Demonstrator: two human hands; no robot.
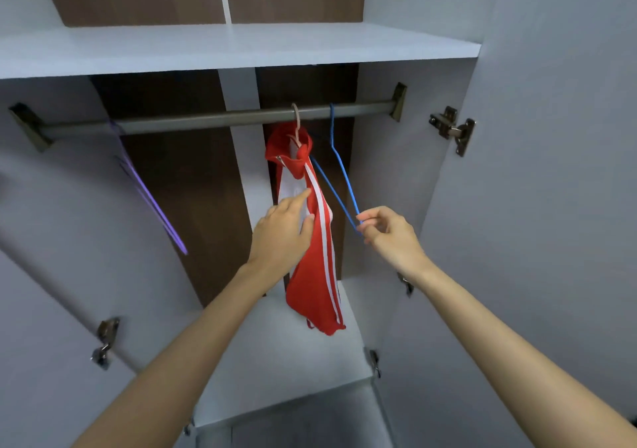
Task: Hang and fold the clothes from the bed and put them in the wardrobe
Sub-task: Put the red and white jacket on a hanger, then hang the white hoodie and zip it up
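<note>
Inside the open wardrobe, head view: a grey metal rail runs across the compartment. It is fixed by a bracket at each end and sits directly under a white shelf. All positions below are referred to this rail.

Item 1. A red garment with white stripes hangs from the rail, right of its midpoint, on a pale pink hanger whose hook sits over the rail. The garment hangs narrow and bunched, with white lining showing below the collar and its lower end hanging free.

Item 2. A blue hanger is hooked on the rail just right of the pink one. Its thin frame is swung out toward the camera below the rail.

Item 3. A purple hanger hangs near the rail's left end, well apart from the other two. It is blurred.

Left hand: below the rail, fingers extended and loosely spread. The index fingertip and thumb touch the garment's front, laid against it rather than closed round it.

Right hand: below the rail and right of the garment. Thumb and fingertips pinch the lower corner of the blue hanger, with the remaining fingers curled.

A metal hinge sits on the right-hand door, roughly level with the rail's right end.
</note>
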